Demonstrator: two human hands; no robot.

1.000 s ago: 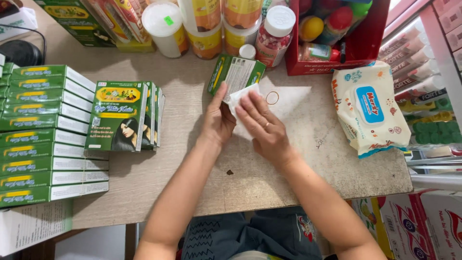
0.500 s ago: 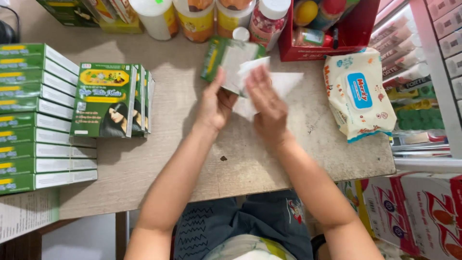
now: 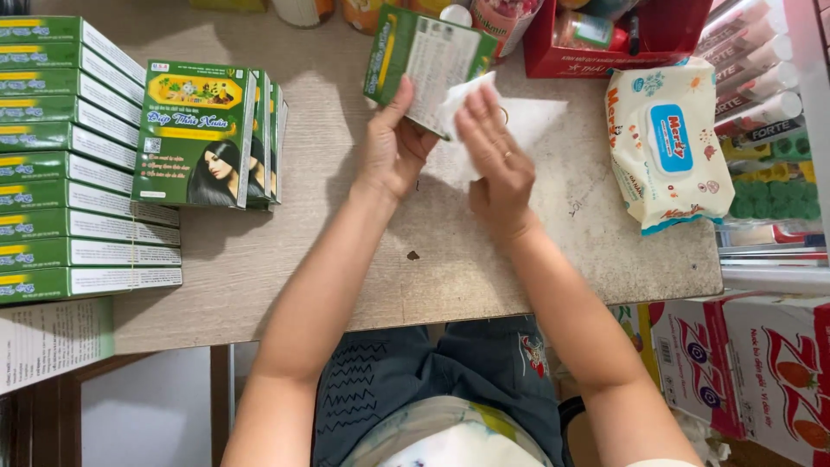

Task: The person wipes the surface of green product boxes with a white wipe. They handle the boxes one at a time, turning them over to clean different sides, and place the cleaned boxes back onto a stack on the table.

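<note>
Near the counter's (image 3: 484,285) far edge, the left hand (image 3: 393,147) clasps a green box (image 3: 425,65) while the right hand (image 3: 494,160) presses a white wipe (image 3: 462,104) against it; green boxes (image 3: 78,164) stack at the left edge, a wipes pack (image 3: 670,143) lies right

Box (image 3: 428,60) above table (image 3: 346,259) centre (stacked boxes (image 3: 69,164) left, wipes pack (image 3: 670,147) right)

Glossy cardboard box (image 3: 430,65), soft white wipe (image 3: 461,108), matt wood-grain tabletop (image 3: 484,268)
</note>
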